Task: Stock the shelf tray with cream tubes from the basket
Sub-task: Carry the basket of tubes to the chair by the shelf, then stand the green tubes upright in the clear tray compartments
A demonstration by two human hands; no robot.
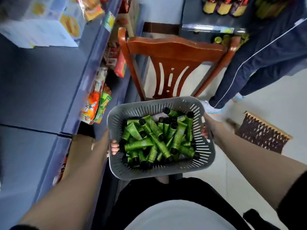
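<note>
1. A grey slatted plastic basket (196, 165) sat at the centre of the view, carried in front of the person's body above the pale floor (274, 103).
2. The basket's long axis ran roughly from 11 o'clock to 5 o'clock, its far end toward a brown wooden chair (174, 52) at 12 o'clock.
3. A loose heap of green cream tubes with black caps (157, 138) filled the basket. They lay flat or slightly tilted and pointed every way; one long tube at the middle ran from 9 to 3 o'clock with its cap toward 9.
4. The left hand (113, 147) gripped the basket's rim at 9 o'clock, fingertips curled over the edge into the inside.
5. The right hand (205, 129) gripped the rim at 3 o'clock, fingers hooked over the edge.
6. Blue shelves (93, 67) stood at 9 to 11 o'clock, stocked with orange and green snack packets (96, 107).
7. Another person in dark blue striped trousers (259, 63) stood at 2 o'clock.
8. A dark patterned mat (264, 131) lay at 3 o'clock.
</note>
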